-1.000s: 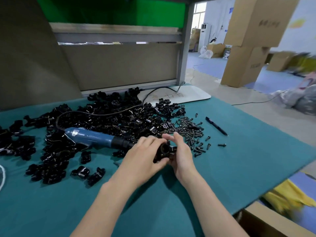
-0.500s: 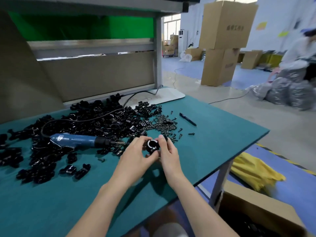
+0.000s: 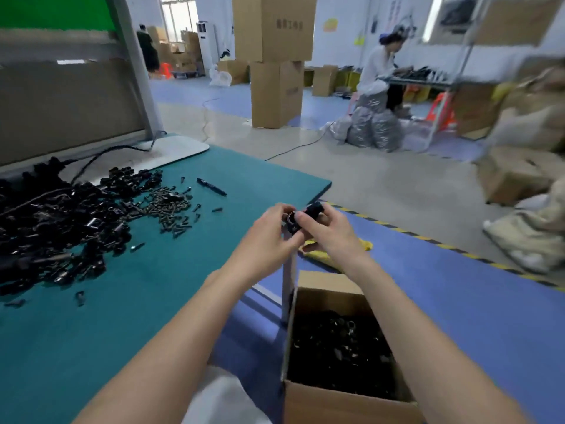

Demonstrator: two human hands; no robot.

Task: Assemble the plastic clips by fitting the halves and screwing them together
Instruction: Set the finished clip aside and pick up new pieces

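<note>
Head view: the left hand (image 3: pixel 266 240) and right hand (image 3: pixel 333 237) both pinch one black clip (image 3: pixel 313 208) between thumb and fingers, just past the table's (image 3: pixel 183 286) right edge and above a cardboard box (image 3: pixel 336 407) of black parts. The clip is blurred, perhaps already joined. Screws (image 3: pixel 171 206) lie on the table.

**Colours: black parts, teal mat, blue floor**

Clip (image 3: pixel 309 212) in hand: black, with a pale glint on the ring. Pile of clip halves (image 3: pixel 46 221): black. Screws (image 3: pixel 171 209): dark bronze-grey. Pen (image 3: pixel 211 187): black. Table mat (image 3: pixel 153 316): plain teal. Board (image 3: pixel 180 148): white. Panel (image 3: pixel 55 10): bright green. Open box (image 3: pixel 336 405): brown cardboard, black contents. Stacked cartons (image 3: pixel 275 56): brown, dark print. Floor (image 3: pixel 474 316): violet-blue near, pale grey beyond, split by a yellow-and-black striped line (image 3: pixel 443 245). Cloth (image 3: pixel 316 255) on the floor: yellow. Bags (image 3: pixel 376 133): silver-grey.
</note>
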